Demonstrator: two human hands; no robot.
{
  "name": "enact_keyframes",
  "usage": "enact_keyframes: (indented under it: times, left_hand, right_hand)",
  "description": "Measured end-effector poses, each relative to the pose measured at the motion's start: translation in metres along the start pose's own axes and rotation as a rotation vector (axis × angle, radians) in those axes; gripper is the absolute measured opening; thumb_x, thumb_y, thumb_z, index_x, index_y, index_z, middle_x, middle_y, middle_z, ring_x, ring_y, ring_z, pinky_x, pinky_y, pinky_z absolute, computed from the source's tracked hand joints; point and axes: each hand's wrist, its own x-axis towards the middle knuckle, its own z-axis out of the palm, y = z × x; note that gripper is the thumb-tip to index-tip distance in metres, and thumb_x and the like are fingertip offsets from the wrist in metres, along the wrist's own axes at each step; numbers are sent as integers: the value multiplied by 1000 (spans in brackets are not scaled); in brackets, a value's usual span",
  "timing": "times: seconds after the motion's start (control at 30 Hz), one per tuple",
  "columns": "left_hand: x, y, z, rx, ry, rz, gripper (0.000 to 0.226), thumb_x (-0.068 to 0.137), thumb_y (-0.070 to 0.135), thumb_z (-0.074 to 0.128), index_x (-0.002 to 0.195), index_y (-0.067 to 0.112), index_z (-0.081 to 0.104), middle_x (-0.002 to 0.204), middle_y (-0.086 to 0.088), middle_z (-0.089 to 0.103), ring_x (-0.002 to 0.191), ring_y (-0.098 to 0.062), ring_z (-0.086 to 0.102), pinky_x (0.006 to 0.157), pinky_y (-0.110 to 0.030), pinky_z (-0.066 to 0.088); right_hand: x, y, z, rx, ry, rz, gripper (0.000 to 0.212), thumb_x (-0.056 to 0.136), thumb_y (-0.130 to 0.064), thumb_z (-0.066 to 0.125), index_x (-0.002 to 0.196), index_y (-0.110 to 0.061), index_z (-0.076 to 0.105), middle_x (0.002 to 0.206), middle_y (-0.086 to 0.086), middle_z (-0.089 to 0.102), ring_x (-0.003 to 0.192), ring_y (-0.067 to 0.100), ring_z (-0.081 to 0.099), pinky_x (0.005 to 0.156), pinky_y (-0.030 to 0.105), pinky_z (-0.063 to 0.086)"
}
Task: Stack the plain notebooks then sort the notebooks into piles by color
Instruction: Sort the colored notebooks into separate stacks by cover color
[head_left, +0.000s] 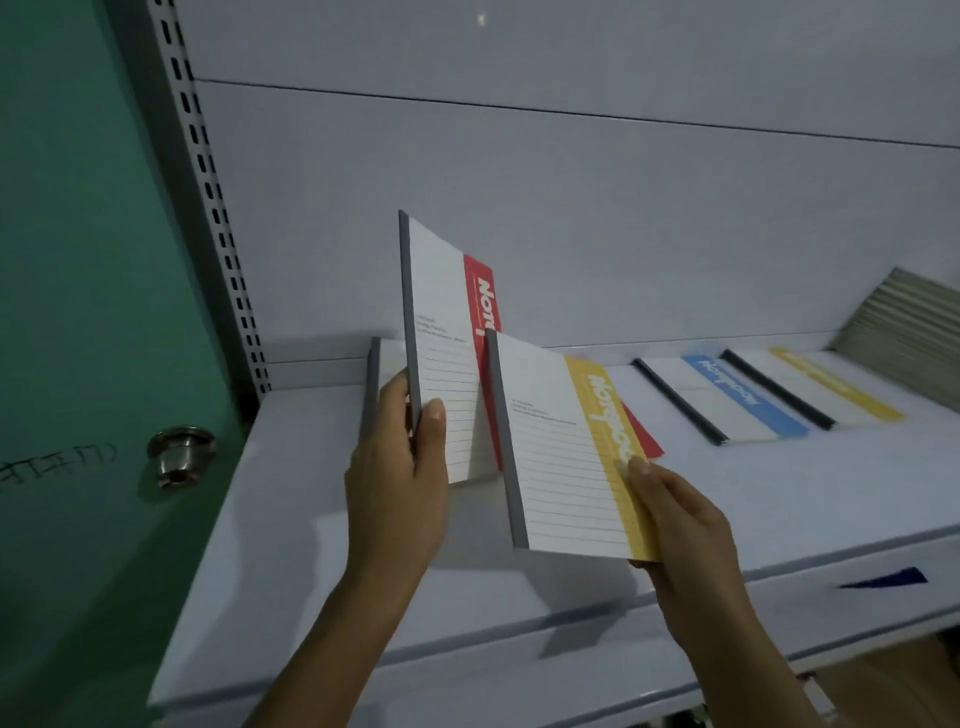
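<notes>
My left hand (397, 483) grips a red-striped notebook (444, 332) by its grey spine, holding it upright above the white shelf (291, 509). Behind it, another notebook (373, 384) shows only its grey spine, and I cannot tell whether my left hand holds it too. My right hand (680, 525) holds a yellow-striped notebook (566, 457) by its yellow edge, tilted just right of the red one. A red strip of a further notebook (644, 436) lies flat under it. Farther right on the shelf lie a blue-striped notebook (727, 400) and a yellow-striped notebook (826, 384).
A slanted row of plain grey notebooks (914, 327) leans at the shelf's far right. A green door (78, 312) with a metal knob (179, 457) stands to the left, beside the slotted shelf upright (218, 208). The shelf's back panel is bare white.
</notes>
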Motion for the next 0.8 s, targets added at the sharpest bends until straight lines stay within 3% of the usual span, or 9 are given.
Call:
enact_keyframes:
  times: [0.13, 0.2, 0.3, 0.4, 0.47, 0.5, 0.63, 0.8]
  left_hand:
    - [-36, 29, 68, -180, -46, -91, 40, 95, 19, 48, 134, 23, 43, 121, 16, 59, 108, 4, 56, 85, -6, 45]
    - [-54, 33, 101, -230, -51, -181, 41, 95, 15, 50, 134, 27, 42, 118, 12, 63, 103, 1, 60, 86, -15, 49]
    - [-76, 35, 139, -258, -31, -315, 38, 96, 17, 50, 129, 33, 42, 113, 5, 65, 101, -9, 63, 88, -37, 54]
    - [-84, 35, 156, -248, 2, -358, 35, 96, 16, 49, 126, 33, 43, 105, 9, 65, 96, -8, 63, 79, -31, 55]
    - [-76, 32, 160, -187, 17, -353, 37, 97, 16, 49, 131, 27, 43, 107, 8, 64, 95, -7, 62, 75, -23, 51]
    - [-68, 30, 163, -147, 23, -346, 38, 97, 16, 48, 134, 25, 42, 111, 6, 64, 98, -9, 61, 78, -24, 51]
    - [-28, 6, 180, 50, 12, -327, 39, 100, 17, 41, 138, 23, 40, 123, 3, 59, 102, -12, 55, 89, -30, 48]
    - [24, -37, 198, 545, -53, -356, 40, 98, 25, 41, 137, 21, 37, 123, -9, 58, 112, -30, 53, 91, -46, 48]
  right_hand:
    - [-2, -3, -78, 47, 26, 51, 22, 87, -34, 63, 100, -17, 69, 86, 7, 74, 76, 23, 68, 58, 33, 50]
    - [-3, -1, -117, 54, 71, 59, 20, 87, -32, 65, 100, -17, 69, 86, 10, 72, 68, 20, 64, 51, 29, 46]
    - [5, -1, -162, 36, 94, 41, 18, 88, -31, 65, 101, -20, 69, 84, 7, 72, 68, 19, 60, 55, 31, 44]
    - [20, -1, -181, 43, 86, 17, 18, 89, -29, 64, 103, -20, 69, 85, 6, 73, 73, 23, 63, 62, 42, 52]
    - [32, -5, -180, 56, 55, 21, 20, 88, -30, 64, 105, -20, 68, 88, 7, 74, 82, 30, 68, 75, 56, 55]
    - [38, -9, -178, 56, 36, 24, 19, 89, -30, 64, 105, -21, 68, 88, 7, 74, 84, 30, 68, 77, 56, 55]
    - [73, -26, -165, 53, -2, -3, 15, 90, -29, 62, 102, -21, 68, 87, 5, 73, 74, 19, 68, 61, 34, 53]
    - [124, -48, -157, 33, -14, -64, 25, 88, -29, 63, 110, -17, 66, 97, 8, 70, 77, 19, 61, 56, 30, 45]
